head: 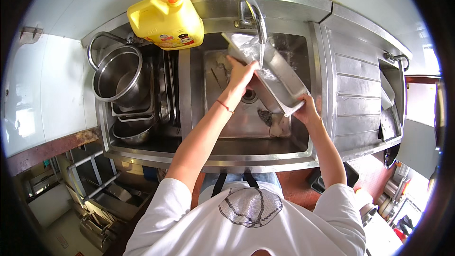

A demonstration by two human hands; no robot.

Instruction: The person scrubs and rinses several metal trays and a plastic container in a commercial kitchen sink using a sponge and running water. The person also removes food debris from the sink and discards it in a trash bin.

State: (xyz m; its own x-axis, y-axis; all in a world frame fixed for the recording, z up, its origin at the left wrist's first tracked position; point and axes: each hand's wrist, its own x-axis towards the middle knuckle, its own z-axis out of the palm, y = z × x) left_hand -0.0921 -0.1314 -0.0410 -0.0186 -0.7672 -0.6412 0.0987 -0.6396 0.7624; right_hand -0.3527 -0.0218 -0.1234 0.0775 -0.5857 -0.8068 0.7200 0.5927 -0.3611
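Observation:
Both hands hold a long stainless steel food pan (284, 74), tilted over the middle sink basin (245, 145). My left hand (242, 73) grips the pan's near left side, its thumb by the rim. At the lower right corner, my right hand (306, 109) has hold of the rim. A stream of water falls from the curved chrome faucet (261, 25) into the pan and splashes. Below the pan, a drain (250, 96) shows partly. A dark scouring pad (265, 116) and a pale lump (276, 130), perhaps a sponge or cloth, lie on the basin floor.
A yellow detergent jug (167, 21) with an orange pump stands behind the left basin. That basin holds a deep steel pot (119, 74), a bowl (133, 133) and several pans. To the right is a ribbed steel drainboard (355, 85), with another basin holding pans (391, 124) beyond.

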